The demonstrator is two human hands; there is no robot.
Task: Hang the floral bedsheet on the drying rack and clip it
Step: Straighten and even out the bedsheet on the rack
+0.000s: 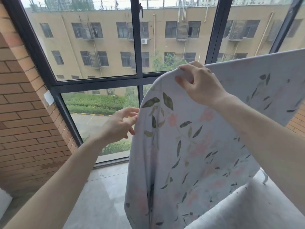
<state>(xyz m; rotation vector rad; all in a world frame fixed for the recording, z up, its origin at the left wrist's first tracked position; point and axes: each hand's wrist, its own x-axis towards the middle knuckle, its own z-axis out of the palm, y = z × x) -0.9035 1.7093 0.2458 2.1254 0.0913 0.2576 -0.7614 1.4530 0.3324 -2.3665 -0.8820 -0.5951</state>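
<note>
We view the scene from above our own two bare forearms, facing a dark-framed window [137, 47]. The sheet [189, 146], pale with green leaves and pink flowers, hangs in the right half of the view; its upper edge runs up and to the right, and its lower folds fall toward the floor [102, 192]. Whatever carries that edge is hidden by the cloth, so we cannot tell whether it lies over a rack. Our right hand [198, 85] is raised at the sheet's top corner, and its grip is closed on the cloth: thumb and fingers are curled over a fold of the edge. Our left hand [120, 124] is lower, at the sheet's left border; its grip pinches that border between thumb and fingertips, the other fingers loosely spread. A curved white tube [264, 176] shows just below the sheet at the lower right. A brick wall [24, 121] stands at the left, with a small white patch [49, 97] on the frame beside it. Through the glass we see a tan building [165, 38] and a hedge [95, 103].
</note>
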